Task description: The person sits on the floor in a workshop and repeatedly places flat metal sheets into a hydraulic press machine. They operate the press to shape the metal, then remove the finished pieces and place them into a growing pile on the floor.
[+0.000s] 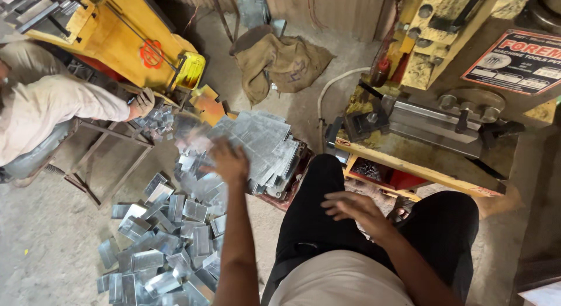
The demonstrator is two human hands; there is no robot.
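- Left hand (pixel 229 161), fingers loosely spread and holding nothing, reaches over the stack of flat grey sheet-metal blanks (pixel 263 145).
- Right hand (pixel 356 209), fingers splayed, rests on black-trousered thigh (pixel 315 218).
- Bent shiny metal pieces (pixel 169 247) litter the dusty concrete floor (pixel 41 247).
- Yellow press machine (pixel 444 66) stands right.

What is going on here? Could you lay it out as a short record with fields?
Left hand: left hand reaches over a stack of flat grey sheet-metal blanks, blurred
Right hand: right hand hovers open above the black-trousered lap
Floor: heap of bent shiny metal pieces
Machine: yellow metal press at right
Nearby: another person's light sleeve
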